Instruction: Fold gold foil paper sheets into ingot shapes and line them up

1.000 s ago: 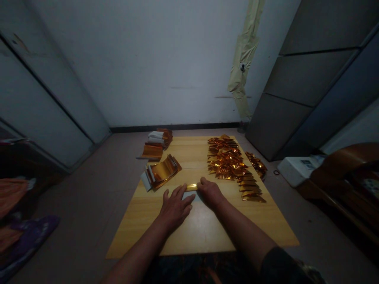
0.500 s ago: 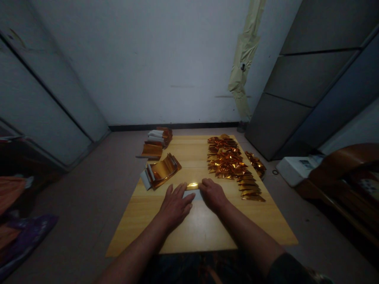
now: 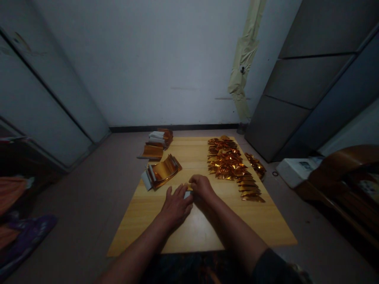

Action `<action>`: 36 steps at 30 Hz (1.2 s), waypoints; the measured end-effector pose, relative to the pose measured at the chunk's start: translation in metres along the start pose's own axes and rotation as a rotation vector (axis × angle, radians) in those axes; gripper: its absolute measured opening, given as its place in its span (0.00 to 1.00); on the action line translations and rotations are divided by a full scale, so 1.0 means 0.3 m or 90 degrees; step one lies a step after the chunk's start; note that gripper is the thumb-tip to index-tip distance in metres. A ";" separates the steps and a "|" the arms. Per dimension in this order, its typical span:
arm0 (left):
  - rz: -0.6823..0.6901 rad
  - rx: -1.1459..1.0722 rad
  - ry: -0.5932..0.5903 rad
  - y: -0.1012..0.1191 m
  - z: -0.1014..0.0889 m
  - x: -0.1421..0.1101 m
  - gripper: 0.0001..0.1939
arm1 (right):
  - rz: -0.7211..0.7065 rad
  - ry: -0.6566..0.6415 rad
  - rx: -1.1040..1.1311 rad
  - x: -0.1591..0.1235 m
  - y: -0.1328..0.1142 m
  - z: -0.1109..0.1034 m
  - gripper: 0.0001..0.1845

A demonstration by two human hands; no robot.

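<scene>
A small sheet of gold foil paper [image 3: 187,194], pale on its underside, lies partly folded on the wooden table [image 3: 195,232]. My left hand [image 3: 177,204] rests flat on its left part with the fingers spread. At the sheet's right end, my right hand [image 3: 202,188] has its fingers curled and pinched on the folded gold edge. Most of the sheet is hidden under both hands. To the left lies a curled stack of gold foil sheets [image 3: 164,170]. Folded gold foil pieces [image 3: 226,157] lie in overlapping rows to the right.
More foil sheets [image 3: 153,151] lie at the table's far left corner, partly over the edge. Another heap of folded foil [image 3: 256,165] sits beyond the right edge. A white box [image 3: 297,171] stands on the floor near a wooden chair [image 3: 340,177]. A wall [image 3: 166,71] rises behind.
My right hand has moved left, nearer my left hand, folding over the sheet's right end. Less of the gold strip shows. My left hand has barely moved.
</scene>
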State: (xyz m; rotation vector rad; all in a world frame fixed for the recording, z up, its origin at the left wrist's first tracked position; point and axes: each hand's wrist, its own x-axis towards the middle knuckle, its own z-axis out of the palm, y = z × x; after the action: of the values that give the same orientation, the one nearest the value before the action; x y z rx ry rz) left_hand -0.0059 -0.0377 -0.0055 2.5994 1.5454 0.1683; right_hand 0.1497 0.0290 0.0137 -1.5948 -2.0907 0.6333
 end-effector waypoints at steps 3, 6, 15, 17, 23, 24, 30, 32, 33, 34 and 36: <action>-0.007 -0.008 0.005 0.000 0.002 -0.001 0.18 | 0.085 -0.020 -0.047 0.018 -0.007 0.027 0.09; -0.013 -0.016 -0.002 0.002 0.002 -0.001 0.21 | 0.129 -0.009 -0.070 0.028 0.005 0.031 0.08; -0.017 -0.025 -0.005 -0.001 0.017 -0.003 0.19 | 0.214 0.001 -0.091 0.043 -0.024 0.036 0.08; -0.017 -0.028 -0.003 -0.002 0.019 -0.005 0.17 | 0.212 0.011 -0.111 0.042 -0.029 0.042 0.09; -0.029 -0.037 -0.021 0.010 -0.003 -0.005 0.22 | 0.227 0.022 -0.106 0.043 -0.006 0.023 0.03; -0.031 -0.037 -0.024 0.011 -0.007 -0.005 0.23 | 0.235 0.024 -0.100 0.042 0.001 0.018 0.03; -0.033 -0.038 -0.017 0.007 0.002 -0.005 0.21 | 0.254 0.060 -0.048 0.022 0.053 -0.007 0.03; -0.033 -0.039 -0.015 0.004 0.008 -0.005 0.21 | 0.258 0.073 -0.029 0.012 0.073 -0.016 0.03; -0.033 -0.039 -0.014 0.003 0.010 -0.004 0.21 | 0.262 0.079 -0.022 0.007 0.083 -0.020 0.03; -0.034 -0.039 -0.014 0.002 0.011 -0.004 0.21 | 0.267 0.084 -0.017 0.003 0.092 -0.025 0.03; -0.034 -0.038 -0.017 0.002 0.011 -0.003 0.21 | 0.274 0.099 -0.012 -0.007 0.110 -0.034 0.04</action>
State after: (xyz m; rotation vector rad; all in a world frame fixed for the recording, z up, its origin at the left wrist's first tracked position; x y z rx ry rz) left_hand -0.0053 -0.0389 -0.0087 2.5026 1.5736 0.1725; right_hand 0.1818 0.0356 0.0022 -2.0547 -1.6567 0.6032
